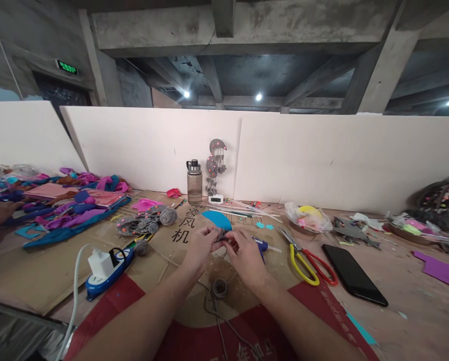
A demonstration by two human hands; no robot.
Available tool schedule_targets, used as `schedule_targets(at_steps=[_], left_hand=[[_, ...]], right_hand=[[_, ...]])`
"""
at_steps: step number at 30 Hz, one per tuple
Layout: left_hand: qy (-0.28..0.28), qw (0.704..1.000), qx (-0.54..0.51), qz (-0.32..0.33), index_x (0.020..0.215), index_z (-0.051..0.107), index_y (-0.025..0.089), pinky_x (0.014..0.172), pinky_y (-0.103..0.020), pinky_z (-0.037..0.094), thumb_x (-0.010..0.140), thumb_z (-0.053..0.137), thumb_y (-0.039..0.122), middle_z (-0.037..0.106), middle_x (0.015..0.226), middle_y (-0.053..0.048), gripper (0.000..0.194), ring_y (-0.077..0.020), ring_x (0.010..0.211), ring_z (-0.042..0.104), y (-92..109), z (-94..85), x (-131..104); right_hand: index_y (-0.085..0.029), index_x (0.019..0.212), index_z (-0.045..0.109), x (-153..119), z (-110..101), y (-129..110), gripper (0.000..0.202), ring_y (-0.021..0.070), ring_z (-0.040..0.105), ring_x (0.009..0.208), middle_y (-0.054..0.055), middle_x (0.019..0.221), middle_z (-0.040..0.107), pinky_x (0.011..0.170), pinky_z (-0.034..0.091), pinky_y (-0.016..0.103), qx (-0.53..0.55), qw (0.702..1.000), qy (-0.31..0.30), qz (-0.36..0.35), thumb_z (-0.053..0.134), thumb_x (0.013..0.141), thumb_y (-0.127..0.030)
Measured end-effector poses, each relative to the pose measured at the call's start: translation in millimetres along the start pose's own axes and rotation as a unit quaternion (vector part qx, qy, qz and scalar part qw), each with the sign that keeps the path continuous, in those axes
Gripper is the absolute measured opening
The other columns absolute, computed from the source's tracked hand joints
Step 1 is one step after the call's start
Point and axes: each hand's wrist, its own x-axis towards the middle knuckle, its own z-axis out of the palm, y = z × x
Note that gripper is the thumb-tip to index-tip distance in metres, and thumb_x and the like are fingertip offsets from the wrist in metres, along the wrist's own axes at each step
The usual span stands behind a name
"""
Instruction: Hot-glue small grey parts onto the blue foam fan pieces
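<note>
My left hand (202,245) and my right hand (248,254) meet above the cardboard, fingertips pinched around a small dark grey piece (221,234). Its exact kind is partly hidden by the fingers. Below them a loose coil of grey yarn (220,288) lies on the cardboard, with strands trailing toward me. Just beyond my fingers sits a blue half-round sheet (217,219). A blue glue gun (261,244) lies beside my right hand, partly covered by it.
To the right are scissors with yellow and red handles (303,260) and a black phone (354,273). A power strip (109,273) lies left, near a grey yarn ball (168,215). A water bottle (194,184) and a grey moon-shaped hanging (217,165) stand behind. Another person's hand (2,210) shows far left.
</note>
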Motion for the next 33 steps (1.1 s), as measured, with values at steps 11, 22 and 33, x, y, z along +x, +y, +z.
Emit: schedule_targets(at_steps=[11, 22, 33], left_hand=[[-0.004, 0.998, 0.059, 0.001, 0.065, 0.065, 0.014, 0.069, -0.031, 0.056, 0.057, 0.079, 0.030, 0.067, 0.068, -0.004, 0.023, -0.0157, 0.065, 0.064, -17.2, 0.9, -0.1], [0.063, 0.997, 0.000, 0.046, 0.063, 0.061, 0.013, 0.072, -0.033, 0.056, 0.055, 0.080, 0.029, 0.065, 0.069, -0.003, 0.026, -0.0136, 0.066, 0.062, 11.5, -15.2, 16.2], [0.004, 0.993, 0.069, 0.093, 0.068, 0.062, 0.013, 0.073, -0.030, 0.056, 0.059, 0.078, 0.036, 0.061, 0.072, -0.001, 0.030, -0.0126, 0.070, 0.060, 13.8, -6.5, 4.6]], right_hand=[[-0.019, 0.085, 0.056, 0.3, -0.7, 2.5, 0.012, 0.0175, 0.054, 0.083, 0.005, 0.089, 0.057, 0.076, 0.043, 0.030, -0.071, 0.997, 0.026, 0.004, 0.045, 0.088, -0.018], [-0.021, 0.075, 0.046, -15.0, -30.5, -31.9, 0.010, 0.0118, 0.046, 0.068, -0.001, 0.075, 0.051, 0.062, 0.038, 0.023, 0.078, 0.985, -0.144, -0.056, 0.042, 0.084, -0.018], [-0.021, 0.129, 0.040, -1.6, -13.1, -5.2, 0.064, 0.0134, 0.057, 0.078, 0.011, 0.126, 0.054, 0.060, 0.049, 0.027, 0.227, 0.955, -0.037, 0.187, 0.063, 0.070, -0.032]])
